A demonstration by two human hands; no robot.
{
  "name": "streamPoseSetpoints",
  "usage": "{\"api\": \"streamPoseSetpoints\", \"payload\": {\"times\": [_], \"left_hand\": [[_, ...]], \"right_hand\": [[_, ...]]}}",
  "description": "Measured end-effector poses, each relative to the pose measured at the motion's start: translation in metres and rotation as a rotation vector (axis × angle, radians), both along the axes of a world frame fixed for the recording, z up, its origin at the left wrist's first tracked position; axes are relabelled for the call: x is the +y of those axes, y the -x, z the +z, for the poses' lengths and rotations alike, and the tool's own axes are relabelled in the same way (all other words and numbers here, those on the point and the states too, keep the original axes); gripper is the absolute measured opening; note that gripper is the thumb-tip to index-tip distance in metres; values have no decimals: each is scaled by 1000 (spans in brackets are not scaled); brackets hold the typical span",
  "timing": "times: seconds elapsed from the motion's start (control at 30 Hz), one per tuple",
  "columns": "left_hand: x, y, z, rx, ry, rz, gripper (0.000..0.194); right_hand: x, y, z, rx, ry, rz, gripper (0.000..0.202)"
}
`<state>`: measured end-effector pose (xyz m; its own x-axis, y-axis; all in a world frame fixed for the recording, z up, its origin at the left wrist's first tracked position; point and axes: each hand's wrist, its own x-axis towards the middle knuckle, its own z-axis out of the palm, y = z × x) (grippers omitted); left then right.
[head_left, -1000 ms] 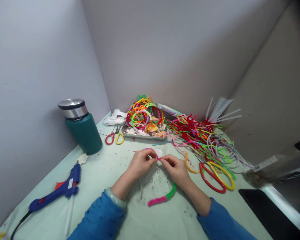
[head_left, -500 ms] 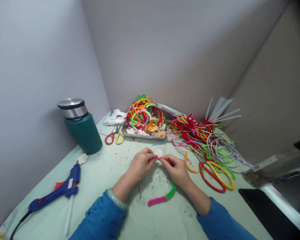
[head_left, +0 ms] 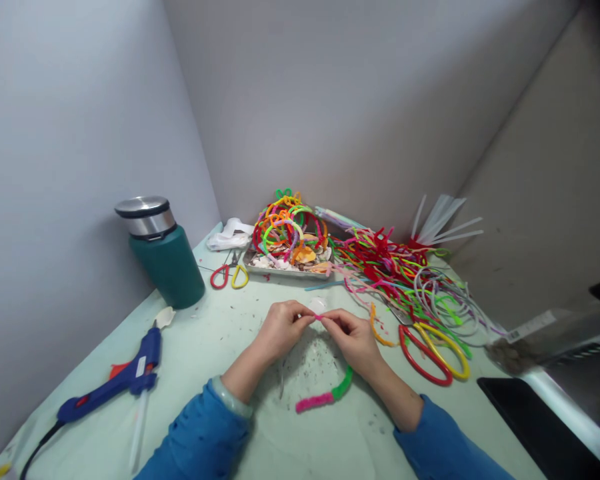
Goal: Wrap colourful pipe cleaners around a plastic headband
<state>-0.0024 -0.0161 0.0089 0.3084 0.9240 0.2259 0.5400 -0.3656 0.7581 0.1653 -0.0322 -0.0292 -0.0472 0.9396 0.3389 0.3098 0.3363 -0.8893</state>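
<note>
Over the middle of the table, my left hand [head_left: 283, 328] and my right hand [head_left: 353, 339] meet, both closed in a pinch. Between their fingertips shows a short bit of pink pipe cleaner [head_left: 318, 317]. From beneath my right hand curves a fuzzy pipe cleaner strip, green [head_left: 341, 388] with a pink end [head_left: 314, 402]. Whether it joins the pinched bit is hidden by the hand. Just beyond the fingertips lies a small white disc [head_left: 319, 304]. Dark specks are scattered on the tabletop below the hands.
A blue glue gun [head_left: 123, 380] and a green thermos [head_left: 167, 263] stand left. Behind are small scissors [head_left: 229, 275] and a metal tray [head_left: 280, 270] of pipe cleaner loops. Right are a pipe cleaner heap [head_left: 385, 263], large red-yellow scissors [head_left: 433, 353] and a black slab [head_left: 540, 427].
My left hand has shifted very slightly, its pinch staying on the pink pipe cleaner. My right hand and the things on the table look the same.
</note>
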Motion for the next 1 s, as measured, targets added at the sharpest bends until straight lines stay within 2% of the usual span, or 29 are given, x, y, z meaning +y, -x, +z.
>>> {"api": "streamPoseSetpoints", "payload": {"times": [0.2,0.4,0.67,0.83,1.0], "left_hand": [[0,-1,3,-210,407,-1,24],[1,3,0,-395,650,-44,29],[0,8,-1,-485,806,-139,36],[-2,8,1,-535,845,-199,38],[-1,7,-5,-602,875,-252,37]], "right_hand": [[-2,0,2,6,-4,22,22],[-2,0,1,-1,-20,34,20],[-2,0,2,-9,-23,43,20],[-2,0,2,-3,-27,46,20],[-1,0,1,4,-26,46,20]]}}
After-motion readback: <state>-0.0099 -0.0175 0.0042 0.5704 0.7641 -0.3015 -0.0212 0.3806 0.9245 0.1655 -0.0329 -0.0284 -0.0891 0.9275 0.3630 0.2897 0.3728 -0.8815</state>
